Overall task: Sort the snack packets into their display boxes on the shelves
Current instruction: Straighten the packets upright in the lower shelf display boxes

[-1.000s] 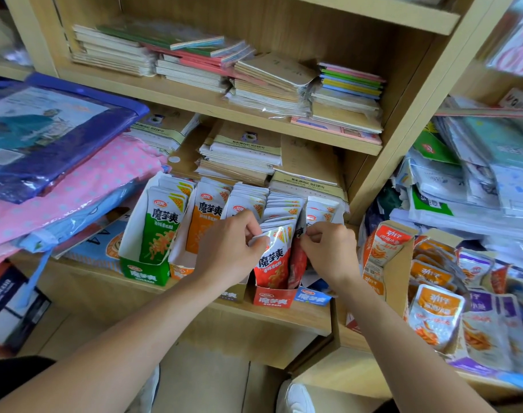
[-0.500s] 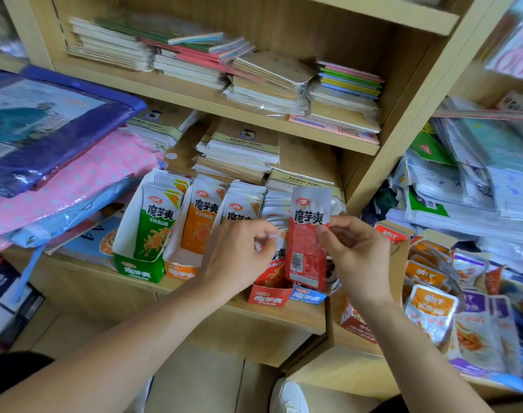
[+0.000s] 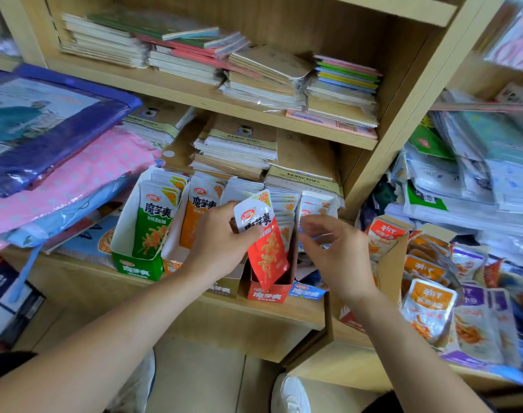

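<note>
Red snack packet [image 3: 267,248], pinched at its top by left hand [image 3: 217,242], lower end inside red display box [image 3: 266,292] on shelf [image 3: 194,318]; right hand [image 3: 333,251] loosely curled alongside, contents blurred; green box [image 3: 135,266] stocked; loose packets [image 3: 427,308] at right unsorted.

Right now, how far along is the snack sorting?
Done: the green box and orange box stand full of matching packets. In hand: the left hand holds a red packet, its lower end in the red box. Left: mixed loose packets heaped to the right.
</note>
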The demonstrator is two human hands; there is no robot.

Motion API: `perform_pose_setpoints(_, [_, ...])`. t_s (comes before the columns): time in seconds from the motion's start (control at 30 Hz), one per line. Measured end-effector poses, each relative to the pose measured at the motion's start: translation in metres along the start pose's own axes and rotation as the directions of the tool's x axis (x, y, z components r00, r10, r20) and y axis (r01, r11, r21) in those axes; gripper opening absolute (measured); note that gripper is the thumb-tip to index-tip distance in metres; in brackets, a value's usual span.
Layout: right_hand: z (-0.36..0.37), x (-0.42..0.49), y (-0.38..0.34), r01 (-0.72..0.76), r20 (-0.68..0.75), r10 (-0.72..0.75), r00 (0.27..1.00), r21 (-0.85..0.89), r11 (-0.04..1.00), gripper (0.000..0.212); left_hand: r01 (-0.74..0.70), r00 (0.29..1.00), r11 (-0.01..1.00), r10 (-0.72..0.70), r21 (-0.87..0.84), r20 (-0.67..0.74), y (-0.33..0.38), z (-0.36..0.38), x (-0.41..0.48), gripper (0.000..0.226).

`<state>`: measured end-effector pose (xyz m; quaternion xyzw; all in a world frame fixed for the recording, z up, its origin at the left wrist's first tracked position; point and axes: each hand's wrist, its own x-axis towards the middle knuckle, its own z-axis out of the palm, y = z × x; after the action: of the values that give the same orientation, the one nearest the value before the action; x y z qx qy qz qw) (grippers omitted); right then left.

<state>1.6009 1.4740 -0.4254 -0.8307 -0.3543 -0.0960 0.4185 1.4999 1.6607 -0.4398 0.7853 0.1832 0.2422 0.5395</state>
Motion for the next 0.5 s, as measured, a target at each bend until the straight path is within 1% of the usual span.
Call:
perform_pose_setpoints(0.03, [-0.001,0.005,0.006,-0.003,-0.019,0.002,1.000,-0.080,0.997,0.031,-0.033,0.999,0.999,0.034,0.020,-0.020,0.000,-0.001,-0.001,0.017])
perform_pose_setpoints(0.07, [0.000,0.010,0.010,-0.024,0.003,0.025,1.000,-0.128,0.991,0.037,-0.060,0.997,0.998,0.061,0.035,-0.036,0.001,0.000,-0.002,0.018])
perform_pose_setpoints(0.13, [0.004,0.018,0.017,-0.066,0.087,0.083,0.993,-0.185,0.981,0.047,-0.104,0.991,0.992,0.109,0.075,-0.074,0.000,0.001,-0.002,0.020])
perform_pose_setpoints(0.23, [0.012,0.027,0.020,-0.063,0.170,0.108,0.980,-0.250,0.966,0.053,-0.153,0.977,0.971,0.176,0.184,-0.119,0.000,0.002,-0.002,0.035])
perform_pose_setpoints(0.33, [0.016,0.032,0.019,-0.045,0.227,0.105,0.968,-0.258,0.965,0.056,-0.197,0.961,0.940,0.241,0.280,-0.133,-0.002,0.003,0.000,0.046])
perform_pose_setpoints(0.4, [0.018,0.034,0.019,-0.046,0.252,0.107,0.962,-0.239,0.970,0.059,-0.221,0.954,0.918,0.274,0.330,-0.121,-0.003,0.004,0.000,0.048])
perform_pose_setpoints(0.5, [0.019,0.036,0.018,-0.064,0.292,0.135,0.947,-0.239,0.969,0.063,-0.228,0.955,0.888,0.285,0.400,-0.087,-0.001,0.006,0.000,0.049])
